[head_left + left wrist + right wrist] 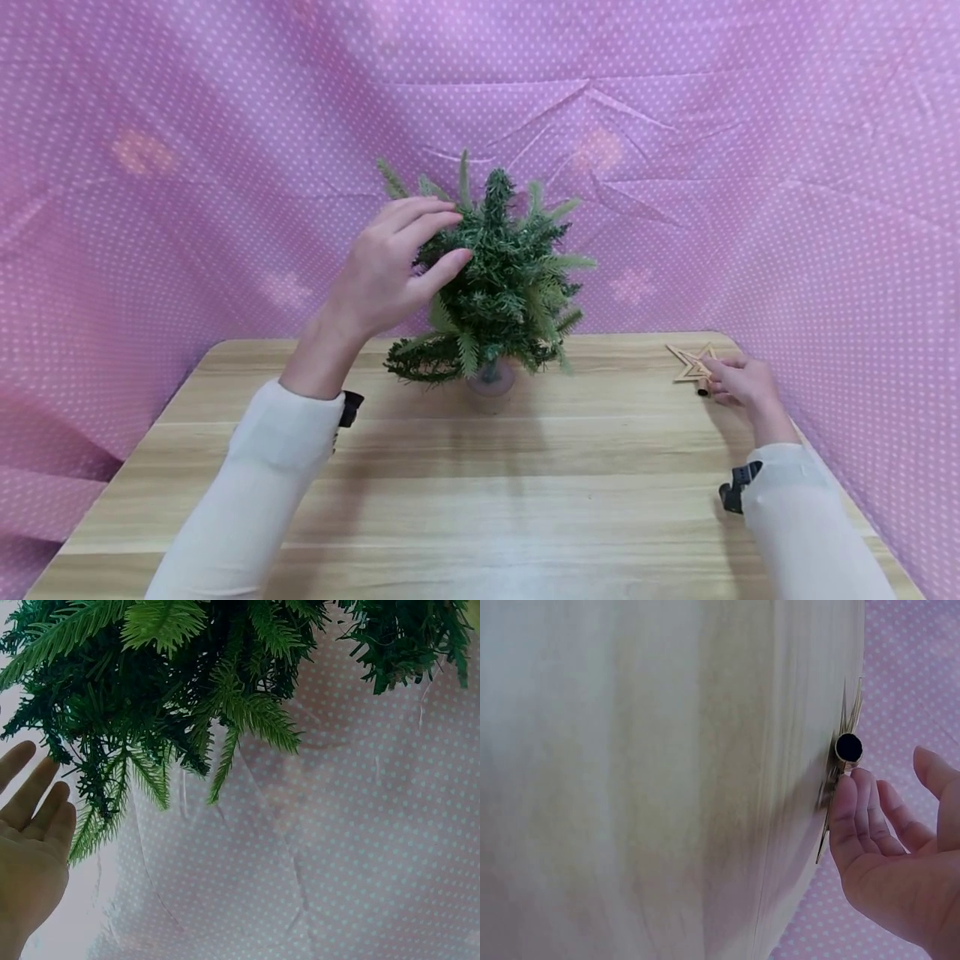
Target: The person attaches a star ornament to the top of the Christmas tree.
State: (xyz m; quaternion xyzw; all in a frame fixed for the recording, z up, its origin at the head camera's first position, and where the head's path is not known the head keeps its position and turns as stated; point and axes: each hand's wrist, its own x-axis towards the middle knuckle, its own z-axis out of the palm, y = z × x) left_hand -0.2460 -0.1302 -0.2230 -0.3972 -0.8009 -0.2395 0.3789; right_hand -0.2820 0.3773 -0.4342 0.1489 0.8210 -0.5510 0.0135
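Gold star (687,365), socket (702,387) facing viewer, right hand (746,382) touching, green tree (502,283) upright

Left forearm (243,492): extends forward and inward, angled upward.
Left hand (386,265): raised; fingers slightly bent, thumb set apart.
Right forearm (810,521): extends forward, angled slightly inward.
Right hand (744,385): lower than the left; fingers extended, gently curved.

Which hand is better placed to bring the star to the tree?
Probably the right: your right hand is at the star, while your left hand is up by the tree.
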